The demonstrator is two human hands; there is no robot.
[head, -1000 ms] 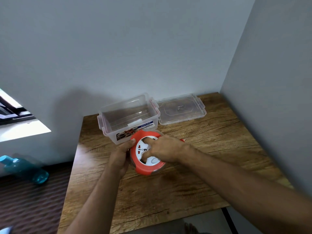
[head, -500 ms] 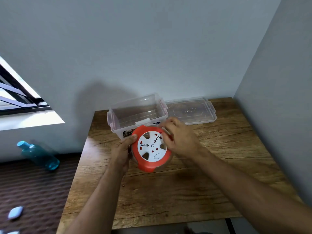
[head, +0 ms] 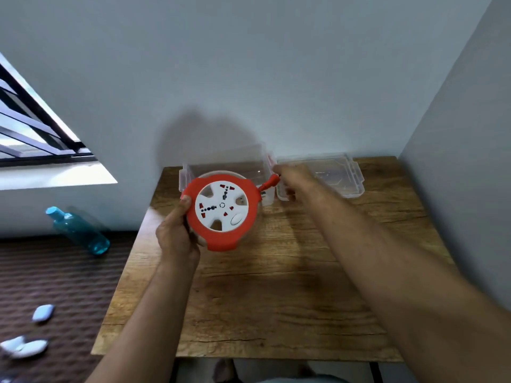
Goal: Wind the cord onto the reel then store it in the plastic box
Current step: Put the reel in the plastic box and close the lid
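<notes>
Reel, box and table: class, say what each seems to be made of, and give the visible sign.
Reel: looks like moulded plastic, matte orange rim, white face with socket holes.
Box: clear plastic; the table shows through its walls.
Table: wood or wood-look laminate, brown with grain lines; the picture cannot settle which.

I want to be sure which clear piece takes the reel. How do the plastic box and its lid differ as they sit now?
The plastic box is deep with tall walls; the lid is shallow and flat. The box sits left and is partly hidden behind the reel held up in the left hand; the lid lies to its right, partly behind the right hand. Both are clear plastic, on the table by the wall.
</notes>
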